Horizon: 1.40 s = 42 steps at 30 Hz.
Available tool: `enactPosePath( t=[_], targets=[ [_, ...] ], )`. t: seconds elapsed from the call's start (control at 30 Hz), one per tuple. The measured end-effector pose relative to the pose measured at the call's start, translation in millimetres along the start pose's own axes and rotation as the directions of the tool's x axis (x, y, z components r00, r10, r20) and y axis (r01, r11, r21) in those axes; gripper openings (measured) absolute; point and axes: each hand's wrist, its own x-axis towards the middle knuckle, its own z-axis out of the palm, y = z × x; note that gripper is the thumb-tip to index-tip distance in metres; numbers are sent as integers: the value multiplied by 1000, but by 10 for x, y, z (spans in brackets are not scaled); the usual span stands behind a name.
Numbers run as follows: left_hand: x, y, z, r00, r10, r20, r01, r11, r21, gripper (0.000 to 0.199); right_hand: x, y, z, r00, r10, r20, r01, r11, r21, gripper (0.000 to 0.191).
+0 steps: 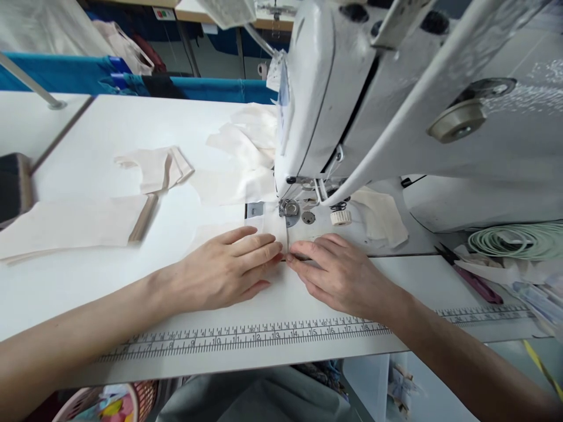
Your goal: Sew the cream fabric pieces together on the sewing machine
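Note:
A thin off-white fabric piece (276, 224) lies on the machine bed and runs under the presser foot (285, 207) of a white sewing machine (303, 105). My left hand (231, 266) rests on it left of the seam line, its fingertips closed together at the near edge. Just right of that line, my right hand (338, 272) pinches the same edge between thumb and fingers. The two sets of fingertips almost meet in front of the foot. How much cloth sits beneath the palms is hidden.
Cut fabric stacks (88, 223) lie at left, with more sheer cloth (246, 140) behind the foot. A fabric scrap (380, 217) sits right of the needle. Thread snips (472, 275) and a coiled pale-green cord (519, 240) are farther right. A printed ruler (272, 335) runs along the front edge.

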Motion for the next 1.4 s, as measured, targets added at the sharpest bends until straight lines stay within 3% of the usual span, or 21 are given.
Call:
enactPosePath(
  t=[0.6,1.2,1.4],
  targets=[
    [20,205,28,995,-93,46,93,996,-3,26,-5,1,16,1000,-16,6,16,1000,-6,30],
    [30,109,52,992,-120,29,120,993,-15,23,67,45,16,1000,17,-12,-18,999,-27,30],
    [56,29,83,989,-149,24,149,989,-10,30,119,101,15,999,38,-5,-38,998,-52,31]
  ],
)
